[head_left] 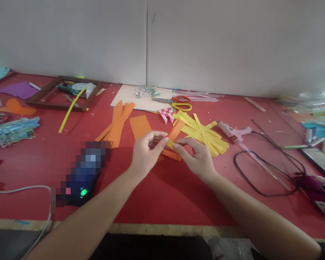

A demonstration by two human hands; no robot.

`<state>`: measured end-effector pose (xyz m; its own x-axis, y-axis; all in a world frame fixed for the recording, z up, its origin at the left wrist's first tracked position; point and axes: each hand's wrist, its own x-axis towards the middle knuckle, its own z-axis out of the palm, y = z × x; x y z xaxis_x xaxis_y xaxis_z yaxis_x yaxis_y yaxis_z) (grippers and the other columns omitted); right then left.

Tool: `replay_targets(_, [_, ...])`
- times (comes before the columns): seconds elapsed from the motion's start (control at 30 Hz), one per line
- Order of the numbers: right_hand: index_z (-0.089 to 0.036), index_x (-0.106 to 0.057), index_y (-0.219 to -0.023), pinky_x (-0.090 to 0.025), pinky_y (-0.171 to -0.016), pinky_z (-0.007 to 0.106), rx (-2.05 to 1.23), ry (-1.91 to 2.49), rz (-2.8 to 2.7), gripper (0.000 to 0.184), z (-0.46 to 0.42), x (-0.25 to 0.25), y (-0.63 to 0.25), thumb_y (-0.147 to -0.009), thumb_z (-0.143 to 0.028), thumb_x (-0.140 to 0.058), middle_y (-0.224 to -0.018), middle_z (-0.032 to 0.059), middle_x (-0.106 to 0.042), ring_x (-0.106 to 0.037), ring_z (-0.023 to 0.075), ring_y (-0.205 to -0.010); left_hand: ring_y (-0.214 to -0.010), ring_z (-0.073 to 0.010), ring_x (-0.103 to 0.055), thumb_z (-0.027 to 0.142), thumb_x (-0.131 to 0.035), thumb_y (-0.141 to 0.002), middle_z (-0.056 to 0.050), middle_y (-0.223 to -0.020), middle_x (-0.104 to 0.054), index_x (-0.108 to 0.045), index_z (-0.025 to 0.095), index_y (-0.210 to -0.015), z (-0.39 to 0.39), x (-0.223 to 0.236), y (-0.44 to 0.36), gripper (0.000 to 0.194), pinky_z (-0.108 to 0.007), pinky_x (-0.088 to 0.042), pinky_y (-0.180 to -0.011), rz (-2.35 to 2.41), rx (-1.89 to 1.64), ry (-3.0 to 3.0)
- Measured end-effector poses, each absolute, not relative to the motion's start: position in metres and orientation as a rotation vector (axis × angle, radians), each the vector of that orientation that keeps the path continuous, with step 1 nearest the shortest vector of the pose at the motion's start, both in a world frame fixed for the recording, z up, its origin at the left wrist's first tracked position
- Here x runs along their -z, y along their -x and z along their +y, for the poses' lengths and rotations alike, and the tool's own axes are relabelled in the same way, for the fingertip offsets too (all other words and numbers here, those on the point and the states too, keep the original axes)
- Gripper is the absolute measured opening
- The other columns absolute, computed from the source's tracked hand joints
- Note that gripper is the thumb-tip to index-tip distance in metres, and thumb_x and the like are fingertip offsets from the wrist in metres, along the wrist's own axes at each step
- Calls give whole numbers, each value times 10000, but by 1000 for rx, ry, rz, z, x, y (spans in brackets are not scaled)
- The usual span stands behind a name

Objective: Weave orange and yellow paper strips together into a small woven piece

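Strip (pixel 177 130), orange, slants lengthwise away and rightward from the yellow piece (pixel 170 144).

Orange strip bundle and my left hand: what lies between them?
The head view shows a broad orange piece, partly hidden by your left hand, and red tabletop beside the bundle.

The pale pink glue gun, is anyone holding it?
No: the glue gun lies on the red table, away from the left hand and right hand.
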<state>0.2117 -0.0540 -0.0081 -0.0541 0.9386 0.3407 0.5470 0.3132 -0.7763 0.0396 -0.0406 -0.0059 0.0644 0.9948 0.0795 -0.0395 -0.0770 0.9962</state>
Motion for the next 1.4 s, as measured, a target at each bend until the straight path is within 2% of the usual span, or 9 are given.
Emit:
replay_targets(0.2, [-198, -687, -768, -488, -617, 277, -666, 1353, -1615, 148, -54, 7, -211, -847, -316, -646, -704, 12, -693, -610, 138, -644, -772, -146, -686, 389, -692, -846, -34, -892, -697, -582, 199, -1185, -42, 1, -43, 404, -246, -571, -647, 996, -1176, -1100])
replay_targets(0.5, [-198, -669, -749, -428, -552, 249, -752, 1360, -1557, 202, -55, 10, -212, -858, -367, -651, -670, -11, -653, -551, 107, -598, -746, -118, -682, 253, -785, -745, -10, -865, -712, -610, 170, -1068, -39, 5, -43, 376, -276, -569, -751, 923, -1117, -834])
replay_targets(0.73, [-196, -693, -753, -422, -527, 246, -792, 1367, -1539, 231, -55, 10, -211, -853, -403, -665, -647, -13, -646, -543, 103, -571, -828, -118, -681, 269, -803, -736, -4, -879, -713, -633, 189, -1063, -40, 9, -43, 377, -258, -549, -794, 930, -1131, -897])
replay_targets(0.97, [-189, -714, -746, -458, -564, 250, -768, 1380, -1612, 221, -54, 9, -212, -838, -388, -679, -679, 10, -682, -587, 122, -616, -773, -113, -670, 282, -809, -723, -4, -841, -692, -647, 174, -1020, -40, 9, -44, 355, -260, -555, -757, 938, -1123, -934])
replay_targets(1.4, [-195, -718, -699, -492, -559, 262, -791, 1390, -1622, 251, -53, 6, -212, -816, -414, -690, -651, 18, -703, -614, 141, -594, -810, -137, -682, 279, -826, -677, -8, -803, -692, -648, 170, -898, -39, 9, -43, 304, -291, -575, -788, 910, -1137, -933])
